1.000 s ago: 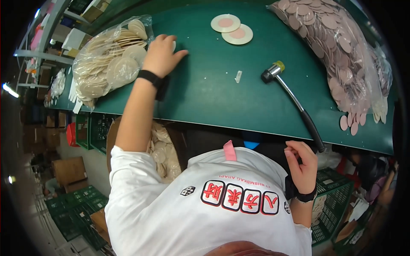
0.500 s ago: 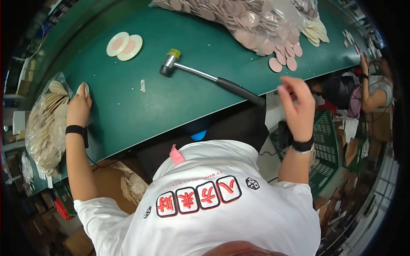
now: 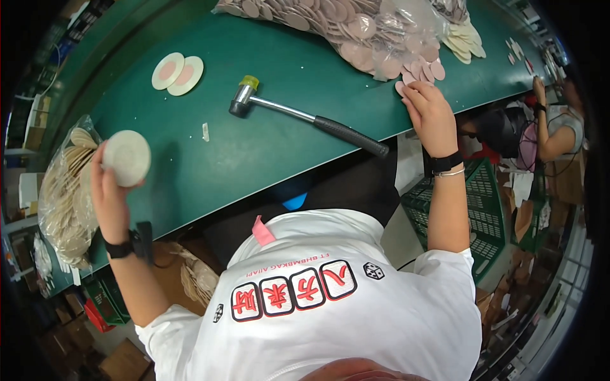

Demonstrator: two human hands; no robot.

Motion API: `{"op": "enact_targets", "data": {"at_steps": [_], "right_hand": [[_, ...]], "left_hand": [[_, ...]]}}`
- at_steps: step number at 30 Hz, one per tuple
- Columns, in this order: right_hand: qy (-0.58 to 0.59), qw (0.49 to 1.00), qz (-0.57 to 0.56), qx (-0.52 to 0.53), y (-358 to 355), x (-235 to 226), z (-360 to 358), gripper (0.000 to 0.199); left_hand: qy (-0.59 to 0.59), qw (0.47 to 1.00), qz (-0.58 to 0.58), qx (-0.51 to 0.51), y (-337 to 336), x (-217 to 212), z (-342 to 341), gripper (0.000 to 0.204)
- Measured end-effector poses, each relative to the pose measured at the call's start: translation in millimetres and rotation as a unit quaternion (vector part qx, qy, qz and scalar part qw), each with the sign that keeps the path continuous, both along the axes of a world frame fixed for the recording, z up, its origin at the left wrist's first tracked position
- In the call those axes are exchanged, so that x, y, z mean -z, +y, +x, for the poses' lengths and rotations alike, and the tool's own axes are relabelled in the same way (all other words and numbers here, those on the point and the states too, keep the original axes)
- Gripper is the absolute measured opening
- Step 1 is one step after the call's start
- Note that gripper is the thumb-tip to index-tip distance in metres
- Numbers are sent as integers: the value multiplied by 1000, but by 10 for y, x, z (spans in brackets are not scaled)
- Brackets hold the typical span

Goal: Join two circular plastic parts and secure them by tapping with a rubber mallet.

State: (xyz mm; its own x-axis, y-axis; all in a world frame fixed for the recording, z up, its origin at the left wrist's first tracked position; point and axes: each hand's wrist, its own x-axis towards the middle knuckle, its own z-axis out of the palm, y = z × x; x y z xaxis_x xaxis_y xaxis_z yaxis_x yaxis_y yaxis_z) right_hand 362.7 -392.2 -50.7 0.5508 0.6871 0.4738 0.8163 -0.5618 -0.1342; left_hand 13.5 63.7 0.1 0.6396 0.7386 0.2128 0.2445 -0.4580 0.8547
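In my left hand (image 3: pixel 108 187) I hold up a cream round disc (image 3: pixel 129 157), tilted above the table, with fingers behind it and thumb at its edge. Next to that hand lies a clear plastic bag (image 3: pixel 67 203) full of similar cream discs. My right hand (image 3: pixel 433 120) is at the table's near edge, fingers and thumb closing on a pink disc (image 3: pixel 399 88) at the border of a small loose pile. Its fingers partly hide that disc. Behind, a big clear bag (image 3: pixel 356 32) spills more pink discs (image 3: pixel 426 68). Two cream discs with pink centres (image 3: pixel 184 76) lie overlapping at the far left.
A mallet (image 3: pixel 305 114) with a yellow and a black head lies across the middle of the green table (image 3: pixel 267 159). A small white scrap (image 3: pixel 205 132) is left of it. Cream pieces (image 3: pixel 464 43) lie at the far right. Green crates (image 3: pixel 476 209) stand below; another person (image 3: pixel 559 133) sits at right.
My left hand has risen from beside the bag, bringing a cream disc up and toward me. My right hand has moved forward to the loose pink discs, its fingers closing at one.
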Motion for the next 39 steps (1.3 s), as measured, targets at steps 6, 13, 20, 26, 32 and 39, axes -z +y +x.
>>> {"op": "enact_targets", "data": {"at_steps": [6, 13, 20, 26, 32, 39], "right_hand": [[5, 994, 111, 14, 37, 83, 8, 20], [325, 877, 354, 15, 131, -168, -236, 18], [363, 872, 252, -212, 514, -528, -1163, 20], [561, 728, 318, -233, 1146, -347, -1661, 30], [386, 842, 213, -311, 1278, -278, -1628, 25], [352, 873, 228, -249, 1349, -277, -1746, 22]], "left_hand": [[-6, 959, -255, 122, -966, 62, 81, 47], [-32, 932, -323, 162, -1291, 351, 57, 43], [-79, 902, -355, 235, -1573, 302, 257, 49], [-120, 889, -385, 218, -1680, 282, 301, 56], [-115, 884, -392, 228, -1701, 324, 230, 46], [-56, 903, -344, 252, -1684, 301, 180, 38]]}}
